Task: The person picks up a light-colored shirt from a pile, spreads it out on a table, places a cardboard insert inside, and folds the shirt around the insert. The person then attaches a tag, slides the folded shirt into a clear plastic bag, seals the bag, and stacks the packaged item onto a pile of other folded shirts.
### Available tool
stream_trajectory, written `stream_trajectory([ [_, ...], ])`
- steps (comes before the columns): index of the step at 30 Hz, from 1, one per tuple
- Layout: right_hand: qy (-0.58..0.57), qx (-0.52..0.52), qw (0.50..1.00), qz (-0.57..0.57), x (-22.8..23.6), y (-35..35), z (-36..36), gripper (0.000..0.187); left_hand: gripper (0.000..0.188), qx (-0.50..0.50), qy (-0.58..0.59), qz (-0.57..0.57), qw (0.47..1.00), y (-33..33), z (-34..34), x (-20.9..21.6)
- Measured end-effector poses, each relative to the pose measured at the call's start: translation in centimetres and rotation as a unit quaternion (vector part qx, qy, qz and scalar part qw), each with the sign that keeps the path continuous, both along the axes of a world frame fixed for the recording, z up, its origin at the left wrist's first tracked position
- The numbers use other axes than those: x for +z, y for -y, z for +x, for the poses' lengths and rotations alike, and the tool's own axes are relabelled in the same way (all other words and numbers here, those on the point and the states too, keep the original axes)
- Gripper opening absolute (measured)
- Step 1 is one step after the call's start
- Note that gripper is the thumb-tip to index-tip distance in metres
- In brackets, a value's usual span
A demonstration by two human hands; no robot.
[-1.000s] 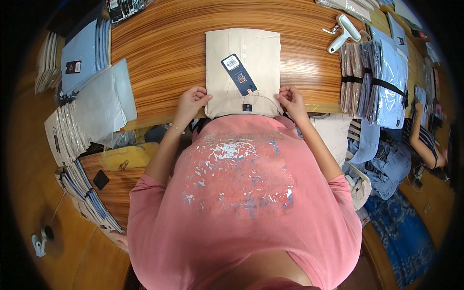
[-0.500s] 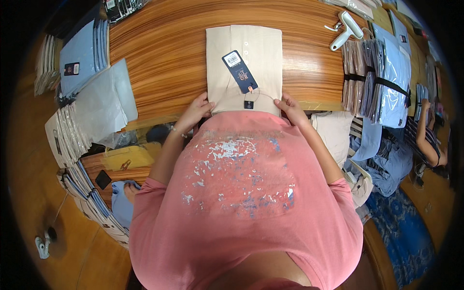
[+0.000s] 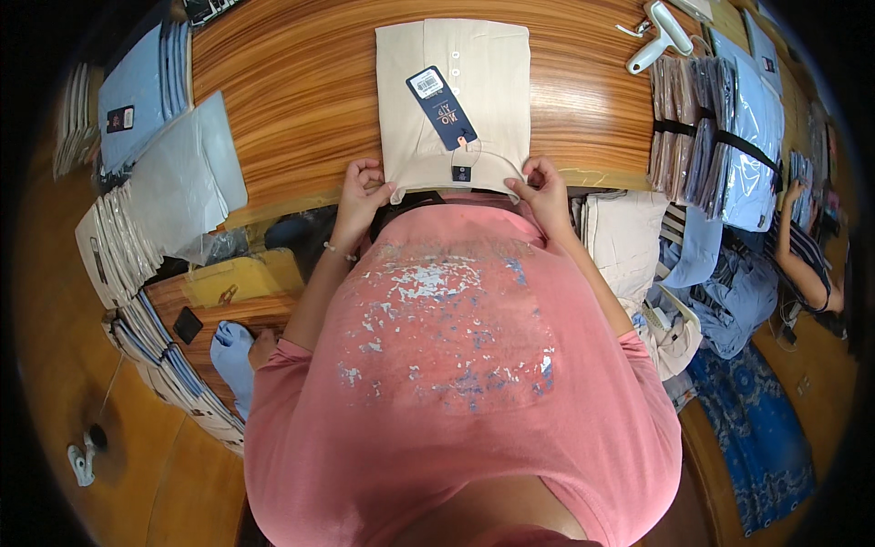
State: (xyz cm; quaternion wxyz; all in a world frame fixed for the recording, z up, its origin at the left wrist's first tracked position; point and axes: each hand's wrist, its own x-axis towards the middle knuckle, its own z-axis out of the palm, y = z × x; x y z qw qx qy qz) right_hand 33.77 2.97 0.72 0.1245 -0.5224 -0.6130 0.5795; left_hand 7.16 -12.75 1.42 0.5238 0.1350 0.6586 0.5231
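A folded beige shirt [image 3: 497,87] lies on the wooden table in front of me, its near end at the table's front edge. On it rest a dark blue hang tag [image 3: 447,123] on a loop of string and a small black label [image 3: 462,173] near the collar area. My left hand [image 3: 365,190] pinches the shirt's near left corner between thumb and fingers. At the near right corner, my right hand [image 3: 540,189] grips the fabric the same way. The near edge between both hands curves slightly.
Bagged blue shirts [image 3: 137,100] and clear plastic bags [image 3: 187,178] are at the left. A white lint roller [image 3: 661,41] lies at the back right, beside strapped stacks of bagged shirts [image 3: 720,137]. Loose garments [image 3: 624,237] sit right of me; another person's arm [image 3: 791,228] shows at far right.
Both hands have closed on the shirt's near corners, and its near edge is now held up slightly. The whole table scene sits a little higher in the view.
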Motion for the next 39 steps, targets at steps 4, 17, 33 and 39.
stream_trajectory([
  [4, 0.129, 0.225, 0.954, 0.153, 6.2, -0.9, -1.4, 0.013, 0.019, -0.141, -0.214, -0.129, 0.958, 0.7, -0.2, 1.1],
  [17, -0.097, 0.118, 0.986, 0.060, 3.3, -5.7, -10.5, 0.025, 0.021, -0.153, -0.245, 0.101, 0.952, -7.6, 2.5, 3.7],
  [33, -0.046, 0.143, 0.962, 0.227, 6.9, -5.0, -11.8, 0.011, 0.013, 0.191, -0.660, -0.169, 0.707, 8.9, -20.0, 3.1],
  [39, -0.111, 0.363, 0.913, 0.149, 9.3, -0.7, -24.2, 0.012, 0.014, 0.233, -0.561, -0.233, 0.760, 11.6, -19.5, 3.3],
])
